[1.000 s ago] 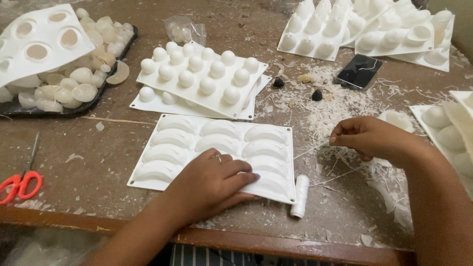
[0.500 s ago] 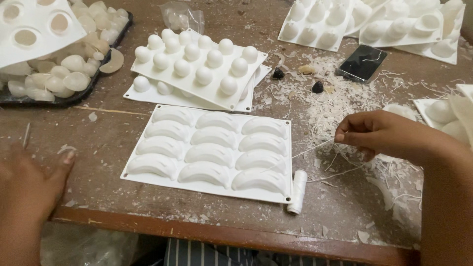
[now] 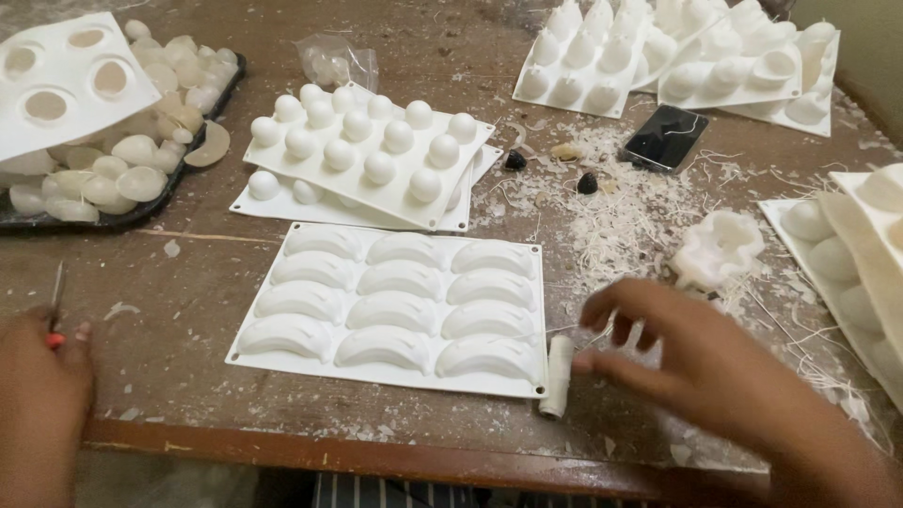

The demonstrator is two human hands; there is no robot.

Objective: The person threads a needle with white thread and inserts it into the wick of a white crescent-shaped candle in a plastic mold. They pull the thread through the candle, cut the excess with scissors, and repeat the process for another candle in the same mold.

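White thread spool (image 3: pixel 557 375) lies on the wooden table (image 3: pixel 188 282), long axis running front to back, touching the crescent mold's (image 3: pixel 395 306) right front corner, near the table edge. Right hand (image 3: pixel 691 362) w/ fingers spread, thumb tip at the spool, not clamped. Left hand (image 3: pixel 38 386) at the front-left edge grips red-handled scissors (image 3: pixel 55 315), blades pointing away. Bare wood btwn left hand & mold; shavings litter the right.

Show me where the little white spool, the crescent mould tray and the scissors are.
white spool (image 3: pixel 557 376), head view, middle of its upright side.
crescent mould tray (image 3: pixel 395 310), head view, on the centre crescent bump.
scissors (image 3: pixel 56 292), head view, on the metal blade above the red handle at the left hand (image 3: pixel 38 395).
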